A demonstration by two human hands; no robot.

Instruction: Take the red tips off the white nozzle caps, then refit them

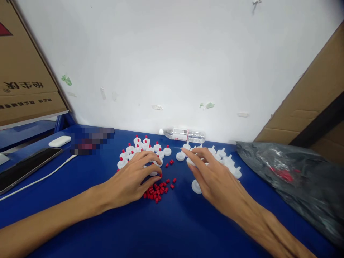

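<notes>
My left hand [137,175] is closed in a pinch with a small red cap [161,175] at its thumb and fingertips. Under and around it lie many loose red caps [158,191] in a pile. White nozzle lids with red tips [167,150] stand grouped just beyond this hand. My right hand [215,175] holds a white nozzle lid [190,162] between thumb and fingers, partly hidden by them. Several white lids without red tips [221,152] sit behind and beside that hand, and a single white lid [196,186] lies under its thumb.
A clear plastic bottle [180,134] lies on its side against the wall. On the right is a dark plastic bag [295,190] with red pieces showing. A phone [29,168], a white cable [51,176] and a white case [59,141] are at left. Cardboard [29,64] stands behind.
</notes>
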